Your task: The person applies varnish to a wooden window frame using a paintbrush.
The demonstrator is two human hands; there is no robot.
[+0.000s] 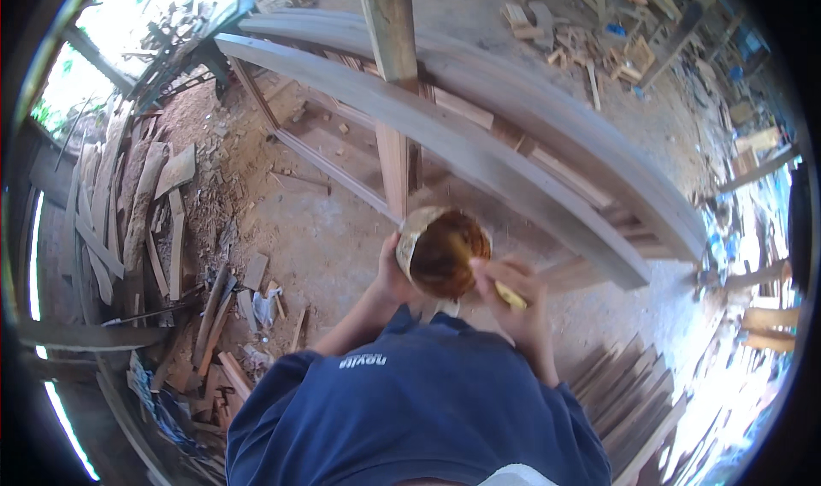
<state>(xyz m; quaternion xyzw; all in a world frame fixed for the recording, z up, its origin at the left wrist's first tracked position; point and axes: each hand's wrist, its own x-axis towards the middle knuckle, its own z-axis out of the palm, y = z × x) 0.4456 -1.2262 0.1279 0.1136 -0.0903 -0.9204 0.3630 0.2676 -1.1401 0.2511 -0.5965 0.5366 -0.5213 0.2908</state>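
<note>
- The pale can (408, 234) sits just before the chest, tipped so its mouth and brown-coated inside face upward.
- The left hand (393, 270) cups its left side; the fingertips are out of sight, so I cannot tell how far they wrap.
- The right hand's (525, 308) fingers are closed around a yellow-handled brush (510, 295), its blurred head inside the can.
- Best, I judge: steady the can, keep its tilt slight, and wipe excess off inside the rim.
- Beyond lies a curved wooden beam (505, 165), well clear of drips.
</note>
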